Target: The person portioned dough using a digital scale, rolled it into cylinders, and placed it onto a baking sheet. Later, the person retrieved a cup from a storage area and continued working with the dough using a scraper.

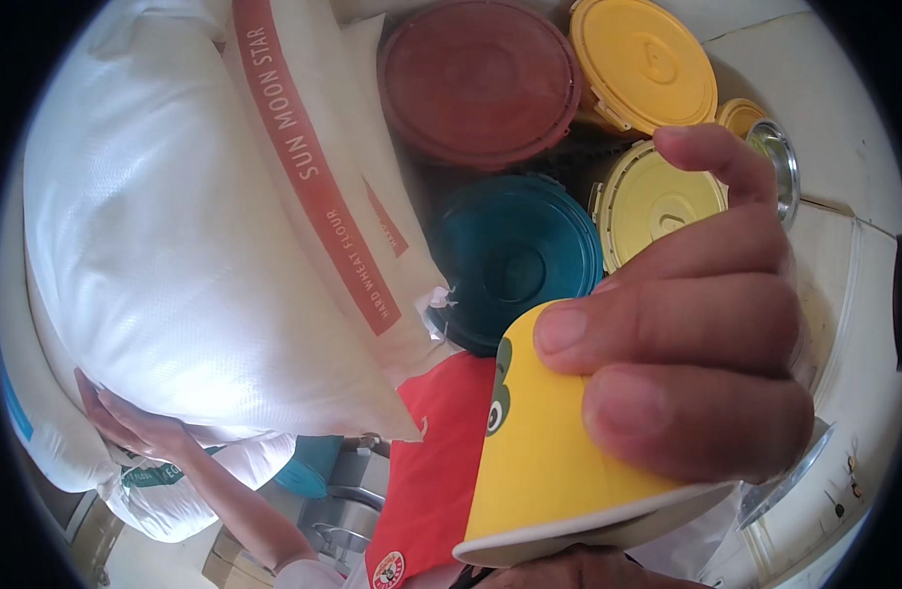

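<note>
Close up on the right, my right hand (696,324) holds a yellow paper cup (539,452). The fingers curl over its side, with one finger raised clear of it. The cup's pale rim points down, and a green cartoon shape with an eye is printed on its side. On the left, my left hand (141,422) lies flat against the lower edge of a big white flour sack (156,236) with a red stripe, fingers stretched out. The cup partly covers a red apron (431,481).
Beyond the cup stand lidded tubs: dark red (480,83), orange (647,64), pale yellow (657,201) and teal (515,250). A metal bowl (780,162) sits behind them. Another white sack (166,506) lies below my left hand, near metal equipment (353,501).
</note>
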`<move>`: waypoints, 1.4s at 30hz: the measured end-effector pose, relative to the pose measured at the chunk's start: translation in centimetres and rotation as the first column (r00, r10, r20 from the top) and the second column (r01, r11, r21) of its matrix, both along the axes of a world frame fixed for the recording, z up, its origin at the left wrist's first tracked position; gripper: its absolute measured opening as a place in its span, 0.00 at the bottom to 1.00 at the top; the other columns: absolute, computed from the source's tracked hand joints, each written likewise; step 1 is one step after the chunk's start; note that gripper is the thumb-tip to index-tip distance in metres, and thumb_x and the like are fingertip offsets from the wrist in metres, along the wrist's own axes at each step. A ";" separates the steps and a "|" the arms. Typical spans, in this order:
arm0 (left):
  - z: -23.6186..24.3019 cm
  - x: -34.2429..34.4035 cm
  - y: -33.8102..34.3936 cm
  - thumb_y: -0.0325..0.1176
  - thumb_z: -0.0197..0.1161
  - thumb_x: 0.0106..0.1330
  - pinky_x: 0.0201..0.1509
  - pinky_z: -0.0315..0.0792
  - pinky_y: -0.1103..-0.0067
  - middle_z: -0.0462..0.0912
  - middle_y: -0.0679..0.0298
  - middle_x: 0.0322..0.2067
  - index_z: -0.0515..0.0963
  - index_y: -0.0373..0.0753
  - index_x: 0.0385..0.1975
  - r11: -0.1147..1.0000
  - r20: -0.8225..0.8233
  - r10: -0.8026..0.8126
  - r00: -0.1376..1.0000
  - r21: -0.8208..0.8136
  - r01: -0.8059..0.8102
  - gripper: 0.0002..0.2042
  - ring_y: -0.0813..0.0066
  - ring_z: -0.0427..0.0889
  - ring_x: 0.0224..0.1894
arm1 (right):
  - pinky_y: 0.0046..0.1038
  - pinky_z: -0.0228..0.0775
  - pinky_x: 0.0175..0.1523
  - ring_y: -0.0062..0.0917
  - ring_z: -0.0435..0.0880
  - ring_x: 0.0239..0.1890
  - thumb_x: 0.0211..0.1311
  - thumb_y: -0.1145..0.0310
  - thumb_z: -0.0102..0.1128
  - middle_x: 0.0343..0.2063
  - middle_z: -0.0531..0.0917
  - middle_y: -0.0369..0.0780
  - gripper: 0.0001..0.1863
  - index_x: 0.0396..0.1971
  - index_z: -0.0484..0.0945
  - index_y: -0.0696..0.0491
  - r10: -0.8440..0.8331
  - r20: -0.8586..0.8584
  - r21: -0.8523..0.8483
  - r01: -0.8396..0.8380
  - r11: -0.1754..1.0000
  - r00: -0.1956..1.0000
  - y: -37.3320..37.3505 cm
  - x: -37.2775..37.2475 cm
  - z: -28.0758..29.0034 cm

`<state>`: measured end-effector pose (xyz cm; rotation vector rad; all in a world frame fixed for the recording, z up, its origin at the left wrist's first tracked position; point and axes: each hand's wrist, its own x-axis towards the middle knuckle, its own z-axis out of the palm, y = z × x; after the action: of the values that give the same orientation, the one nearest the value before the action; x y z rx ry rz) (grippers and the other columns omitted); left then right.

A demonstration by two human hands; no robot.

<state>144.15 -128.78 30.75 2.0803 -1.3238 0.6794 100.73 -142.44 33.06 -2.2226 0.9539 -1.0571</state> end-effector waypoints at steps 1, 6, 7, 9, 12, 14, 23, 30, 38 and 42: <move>-0.1 0.1 -0.1 0.50 0.45 0.77 0.66 0.71 0.64 0.76 0.53 0.60 0.75 0.35 0.61 1.000 -0.010 -0.005 1.000 -0.008 0.005 0.26 0.57 0.76 0.60 | 0.52 0.64 0.64 0.17 0.75 0.28 0.65 0.44 0.60 0.33 0.81 0.29 0.17 0.42 0.71 0.39 -0.027 0.002 -0.002 0.027 1.000 1.000 0.2 0.2 0.2; -0.2 -0.5 -0.6 0.48 0.48 0.77 0.67 0.68 0.66 0.77 0.49 0.59 0.75 0.30 0.60 0.998 -0.063 -0.032 0.998 -0.052 0.028 0.26 0.55 0.76 0.60 | 0.53 0.65 0.63 0.18 0.73 0.29 0.65 0.43 0.58 0.35 0.80 0.28 0.17 0.42 0.72 0.38 -0.091 0.001 0.013 0.091 0.996 0.996 0.7 1.1 0.7; -0.3 -0.5 -0.3 0.46 0.49 0.77 0.66 0.67 0.67 0.77 0.47 0.59 0.75 0.28 0.59 0.997 -0.071 -0.038 0.997 -0.067 0.033 0.25 0.55 0.76 0.60 | 0.53 0.65 0.63 0.18 0.74 0.29 0.65 0.44 0.59 0.35 0.80 0.28 0.17 0.42 0.72 0.38 -0.070 0.017 -0.018 0.070 0.997 0.997 0.6 1.3 0.3; -0.4 0.0 0.3 0.45 0.49 0.77 0.67 0.67 0.67 0.77 0.47 0.59 0.75 0.28 0.59 0.997 -0.059 -0.049 0.997 -0.062 0.045 0.25 0.55 0.76 0.60 | 0.53 0.65 0.63 0.19 0.74 0.29 0.66 0.45 0.59 0.35 0.81 0.29 0.16 0.43 0.72 0.39 -0.035 0.025 -0.065 0.037 0.997 0.999 0.4 1.2 -0.2; -0.6 0.3 0.2 0.45 0.49 0.78 0.66 0.67 0.67 0.77 0.47 0.59 0.75 0.28 0.59 0.995 -0.074 -0.068 0.995 -0.074 0.062 0.25 0.55 0.77 0.60 | 0.53 0.66 0.62 0.20 0.75 0.29 0.65 0.47 0.59 0.35 0.81 0.30 0.16 0.43 0.72 0.41 -0.021 0.010 -0.073 0.021 0.997 1.000 0.1 1.0 0.3; -0.1 0.1 -0.6 0.45 0.49 0.78 0.66 0.67 0.67 0.77 0.47 0.59 0.75 0.28 0.58 0.993 -0.078 -0.090 0.993 -0.077 0.084 0.25 0.55 0.77 0.60 | 0.53 0.66 0.62 0.20 0.76 0.29 0.65 0.48 0.60 0.34 0.82 0.31 0.16 0.43 0.73 0.42 -0.027 0.002 -0.076 0.027 0.997 1.000 0.0 0.4 1.0; -0.4 0.8 0.0 0.49 0.44 0.78 0.64 0.74 0.66 0.76 0.52 0.60 0.74 0.34 0.61 0.999 -0.008 -0.048 0.999 -0.008 0.048 0.26 0.57 0.77 0.60 | 0.53 0.67 0.61 0.22 0.79 0.29 0.65 0.53 0.62 0.33 0.84 0.34 0.16 0.44 0.74 0.46 0.036 -0.001 -0.104 -0.036 0.994 0.999 -1.4 -0.2 0.3; -1.0 0.6 0.4 0.47 0.48 0.78 0.67 0.69 0.66 0.77 0.49 0.60 0.76 0.32 0.59 0.997 -0.044 -0.045 0.998 -0.060 0.042 0.25 0.56 0.77 0.61 | 0.53 0.69 0.60 0.24 0.81 0.29 0.65 0.57 0.63 0.33 0.86 0.37 0.15 0.45 0.76 0.50 0.159 -0.009 -0.172 -0.158 0.972 0.987 -4.3 -0.6 -2.4; -0.6 -0.3 -0.2 0.52 0.45 0.76 0.66 0.73 0.65 0.76 0.54 0.61 0.74 0.38 0.62 0.998 -0.080 0.035 0.996 -0.041 -0.039 0.27 0.60 0.77 0.61 | 0.40 0.73 0.58 0.32 0.84 0.45 0.47 0.67 0.78 0.46 0.84 0.44 0.31 0.53 0.75 0.57 0.216 0.049 -0.085 -0.212 0.974 0.975 -8.4 -0.3 -12.9; -1.2 -0.2 -1.0 0.54 0.44 0.76 0.65 0.73 0.65 0.76 0.53 0.60 0.74 0.36 0.61 0.999 -0.106 -0.010 0.994 -0.045 0.006 0.28 0.59 0.77 0.61 | 0.33 0.75 0.57 0.33 0.84 0.52 0.43 0.70 0.82 0.50 0.84 0.42 0.35 0.55 0.77 0.55 0.060 0.092 0.263 -0.082 0.961 0.994 -10.3 1.7 -22.2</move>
<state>144.00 -129.74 29.50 2.0451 -1.2463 0.5809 102.48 -152.75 10.84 -1.9625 0.9146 -0.9228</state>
